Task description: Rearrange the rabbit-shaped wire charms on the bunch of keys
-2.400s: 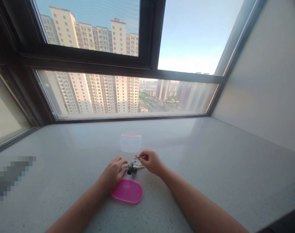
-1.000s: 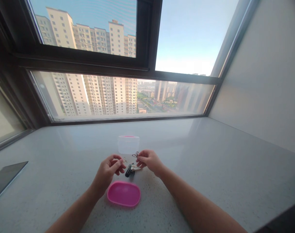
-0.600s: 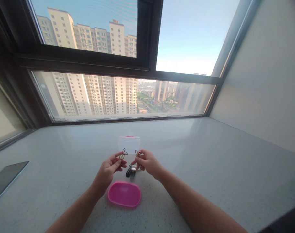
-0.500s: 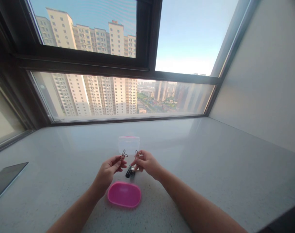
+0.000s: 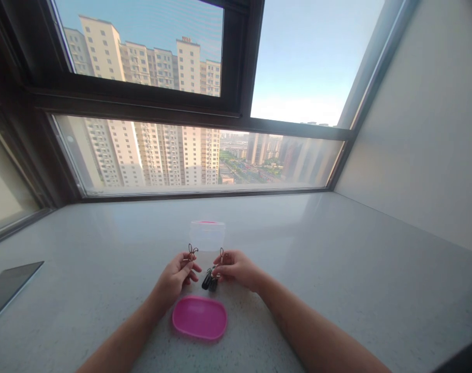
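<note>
Brown looped piece (image 5: 191, 256), head view: pinched upright in left hand (image 5: 177, 273), thumb against fingers. Right hand (image 5: 239, 270) pinches a second looped piece (image 5: 221, 254), apart from the first. Both pieces up near clear container (image 5: 208, 235). Black clips (image 5: 207, 281) on pale counter (image 5: 337, 269) by right fingertips. Pink tray-like lid (image 5: 199, 317) nearer the person. Dark flat panel (image 5: 16, 284) far left.
</note>
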`<state>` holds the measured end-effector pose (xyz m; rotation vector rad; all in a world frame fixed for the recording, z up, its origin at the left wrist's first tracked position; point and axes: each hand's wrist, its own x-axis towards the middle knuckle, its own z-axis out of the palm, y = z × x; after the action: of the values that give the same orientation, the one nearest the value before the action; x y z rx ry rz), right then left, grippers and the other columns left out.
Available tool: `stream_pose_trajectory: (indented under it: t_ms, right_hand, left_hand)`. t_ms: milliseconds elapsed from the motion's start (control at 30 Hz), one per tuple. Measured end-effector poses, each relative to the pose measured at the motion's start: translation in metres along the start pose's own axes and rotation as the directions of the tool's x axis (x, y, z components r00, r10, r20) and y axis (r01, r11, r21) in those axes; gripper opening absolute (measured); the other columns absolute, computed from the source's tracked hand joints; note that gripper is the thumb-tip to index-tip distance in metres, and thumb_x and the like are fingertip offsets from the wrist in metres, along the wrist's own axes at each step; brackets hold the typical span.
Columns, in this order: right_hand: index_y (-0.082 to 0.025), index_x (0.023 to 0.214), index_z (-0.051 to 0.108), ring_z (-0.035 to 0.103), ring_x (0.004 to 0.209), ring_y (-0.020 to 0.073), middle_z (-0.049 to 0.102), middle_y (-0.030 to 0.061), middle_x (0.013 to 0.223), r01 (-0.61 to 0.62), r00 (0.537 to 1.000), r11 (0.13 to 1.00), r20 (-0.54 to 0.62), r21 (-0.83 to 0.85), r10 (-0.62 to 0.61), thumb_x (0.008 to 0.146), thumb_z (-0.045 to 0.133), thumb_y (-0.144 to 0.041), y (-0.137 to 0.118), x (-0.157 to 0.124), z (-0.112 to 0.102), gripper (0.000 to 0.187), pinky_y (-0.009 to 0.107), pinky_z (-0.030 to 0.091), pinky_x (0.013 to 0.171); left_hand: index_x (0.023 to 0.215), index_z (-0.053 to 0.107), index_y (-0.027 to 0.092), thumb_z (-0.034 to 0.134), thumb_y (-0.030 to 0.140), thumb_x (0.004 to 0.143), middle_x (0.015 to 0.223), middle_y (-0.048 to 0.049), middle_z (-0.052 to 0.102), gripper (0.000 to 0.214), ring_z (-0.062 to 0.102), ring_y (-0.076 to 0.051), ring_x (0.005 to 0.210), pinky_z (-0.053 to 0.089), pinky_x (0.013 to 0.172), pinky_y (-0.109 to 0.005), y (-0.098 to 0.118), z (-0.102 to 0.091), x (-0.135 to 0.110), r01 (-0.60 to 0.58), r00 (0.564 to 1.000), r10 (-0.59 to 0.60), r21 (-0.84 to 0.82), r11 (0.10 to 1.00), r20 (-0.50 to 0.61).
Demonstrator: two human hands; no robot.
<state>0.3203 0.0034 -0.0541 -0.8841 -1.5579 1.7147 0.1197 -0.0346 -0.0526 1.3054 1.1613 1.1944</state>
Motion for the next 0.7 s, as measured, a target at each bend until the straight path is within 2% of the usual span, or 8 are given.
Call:
stream_pose_trajectory:
  t_ms: [200,467,700]
  right_hand:
    - [-0.011,0.090,0.055,0.054,0.048,0.0091,0.066,0.0061,0.073,0.008,1.000,1.000,0.023,-0.012,-0.008,0.061,0.072,-0.035,0.001,0.005,0.003,0.041,0.017,0.032,0.040]
    - [-0.013,0.093,0.058,0.055,0.051,0.0093,0.065,0.0039,0.072,0.026,0.989,1.000,0.146,0.003,-0.027,0.060,0.072,-0.037,0.003,0.011,0.011,0.043,0.017,0.033,0.042]
    - [-0.012,0.084,0.063,0.053,0.055,0.0104,0.064,0.0040,0.071,0.088,0.994,0.996,0.055,0.032,-0.090,0.058,0.073,-0.035,0.003,0.004,0.011,0.036,0.020,0.034,0.047]
  left_hand:
    - [0.084,0.044,0.017,0.054,0.033,0.076,0.073,-0.0031,0.064,0.020,0.057,-0.011,0.050,0.037,0.045,-0.022,-0.007,0.001,0.002,-0.044,0.998,0.042,0.045,0.998,0.043]
    - [0.084,0.045,0.017,0.055,0.032,0.076,0.071,-0.0024,0.064,0.020,0.056,-0.011,0.050,0.038,0.047,-0.022,-0.013,-0.001,0.003,-0.072,0.995,0.067,0.063,0.995,0.077]
    - [0.081,0.049,0.017,0.057,0.031,0.072,0.072,-0.0021,0.063,0.018,0.054,-0.012,0.053,0.040,0.050,-0.023,-0.008,-0.002,0.003,-0.069,0.997,0.066,0.070,0.995,0.048]
